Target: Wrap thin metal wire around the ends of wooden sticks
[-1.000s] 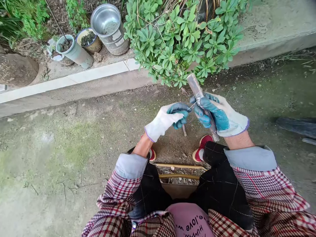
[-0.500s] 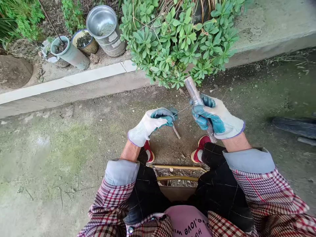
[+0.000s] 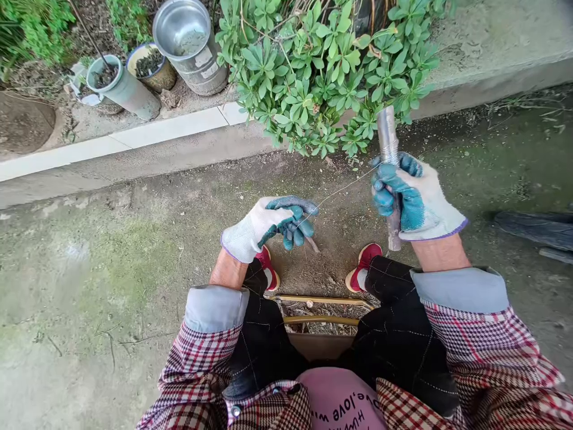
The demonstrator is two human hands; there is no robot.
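Note:
My right hand, in a white glove with a teal palm, is wrapped round a grey metal pipe. The pipe stands nearly upright, and turns of thin wire circle it just above my fingers. From there the wire runs slanting down across the gap to my left hand, gloved alike. The left fingers are curled, with the wire passing over or between them. A thin brown stick-like piece pokes out below those fingers; its other end is hidden in the glove.
A leafy green plant overhangs the raised kerb ahead. Several pots and a metal bucket stand on the ledge at left. Between my knees is a yellow-brown metal frame. Dark shoe-like shapes lie at the right edge.
My right hand has moved right and slightly up with the pipe, which now stands straighter. The stretch of wire between my hands is longer. My left hand has shifted slightly left, its fingers looser.

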